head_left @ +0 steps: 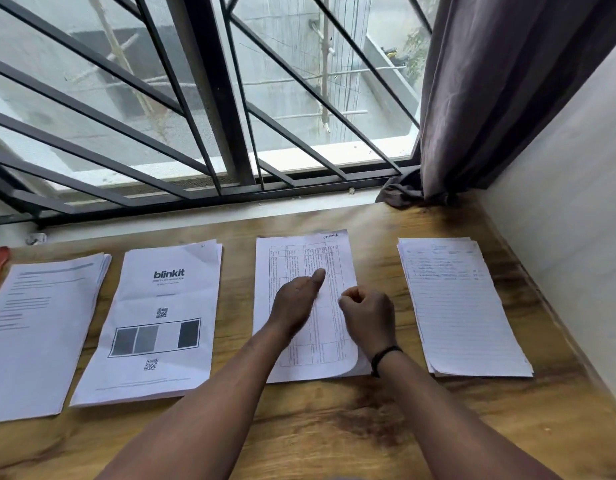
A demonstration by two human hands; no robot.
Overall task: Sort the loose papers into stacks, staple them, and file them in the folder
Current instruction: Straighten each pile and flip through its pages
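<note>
Both hands (296,299) (367,317) rest on the table-printed stack (299,258).

Four white paper stacks lie in a row on the brown wooden counter (334,427): text stack (33,334) at 9 o'clock, logo-printed stack (154,323) beside it, table-printed stack (299,258) centred, lined handwritten stack (462,306) at 3 o'clock. Both hands rest on the centre stack, left hand (296,299) left of right hand (369,317). Behind, at 12 o'clock, stands the dark metal window grille (209,98).
</note>
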